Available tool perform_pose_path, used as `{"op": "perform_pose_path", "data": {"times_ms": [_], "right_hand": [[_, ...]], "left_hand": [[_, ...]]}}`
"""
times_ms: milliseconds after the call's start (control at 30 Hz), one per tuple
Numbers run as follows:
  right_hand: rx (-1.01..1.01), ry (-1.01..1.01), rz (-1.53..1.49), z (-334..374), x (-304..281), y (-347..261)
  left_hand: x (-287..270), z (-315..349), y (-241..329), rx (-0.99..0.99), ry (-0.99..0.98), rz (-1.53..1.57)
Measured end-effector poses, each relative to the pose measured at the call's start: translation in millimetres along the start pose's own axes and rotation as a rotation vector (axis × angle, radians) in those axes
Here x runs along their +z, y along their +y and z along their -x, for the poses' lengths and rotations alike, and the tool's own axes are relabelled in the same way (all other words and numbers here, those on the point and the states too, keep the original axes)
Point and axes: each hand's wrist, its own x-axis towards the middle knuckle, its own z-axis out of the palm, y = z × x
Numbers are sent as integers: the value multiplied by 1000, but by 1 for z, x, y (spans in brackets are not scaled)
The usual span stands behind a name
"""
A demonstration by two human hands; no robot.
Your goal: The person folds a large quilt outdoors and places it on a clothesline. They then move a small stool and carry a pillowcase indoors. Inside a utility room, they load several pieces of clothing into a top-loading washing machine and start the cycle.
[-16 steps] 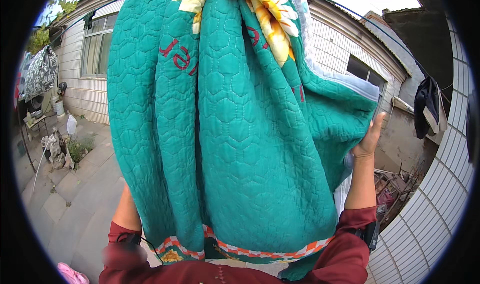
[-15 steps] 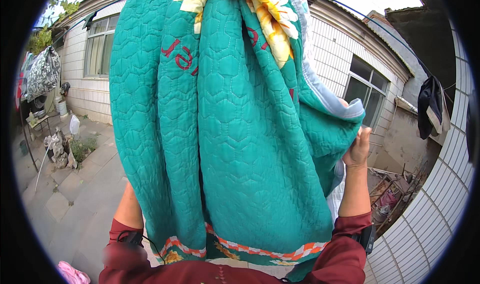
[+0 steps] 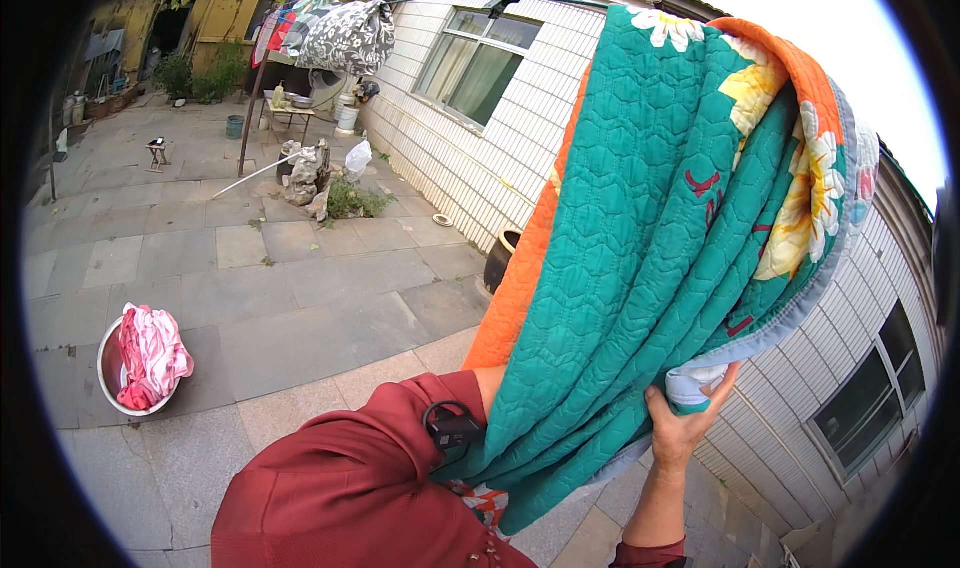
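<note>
Right hand [image 3: 683, 423], raised at the near right, is closed round the bunched pale edge of one big green quilt [image 3: 660, 238], thumb up against the cloth. That quilt drapes over the left arm, so the left hand is hidden beneath it and its grip cannot be told. Far left on the paving sits one metal basin [image 3: 108, 378] holding pink cloth [image 3: 150, 353].

No packages, labels, signs or screens.

Quilt [image 3: 660, 268] fills the right — open paving [image 3: 300, 308] left.
</note>
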Motion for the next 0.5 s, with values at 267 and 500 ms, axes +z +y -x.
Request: {"op": "perform_pose_path", "data": {"times_ms": [267, 500], "right_hand": [[-518, 403, 277, -100, -95, 41], [-1038, 520, 638, -267, -201, 32]], "left_hand": [[7, -86, -52, 88, -77, 72], [40, -121, -68, 89, -121, 187]]}}
